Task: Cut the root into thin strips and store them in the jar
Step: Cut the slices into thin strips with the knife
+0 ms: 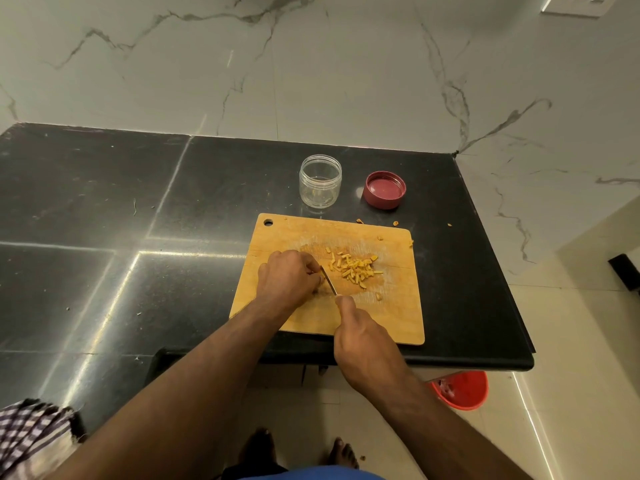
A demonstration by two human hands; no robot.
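Closest in, two bare forearms reach out over the front edge of the dark surface (104, 209), with bare feet on the tiled floor below and a checked cloth (31, 431) at the near left corner. The right hand (363, 337) is wrapped round the handle of a knife (329, 280), fingers clamped on it, the forefinger laid forward toward the blade. The left hand (287, 275) sits curled on the wooden cutting board (398, 313), right against the blade; its fingers are bunched down over what I take to be the remaining bit of root, though the piece itself is hidden under the hand, so I cannot tell how much is left.

Just past the blade lies a loose heap of yellow strips (353, 268) in the middle of the board, with a few stray bits out near the far edge and on the surface beyond it. Further back stands the clear jar (320, 180), open and seemingly with nothing in it, and beside it to the right the red lid (384, 189), lying upside down. A red bucket (462, 389) sits on the floor under the right end.

To my eye the cutting is well along and storing has not begun. For this step, fingertips should stay tucked back from the edge, knuckles guiding the blade, and each slice kept narrow and even.
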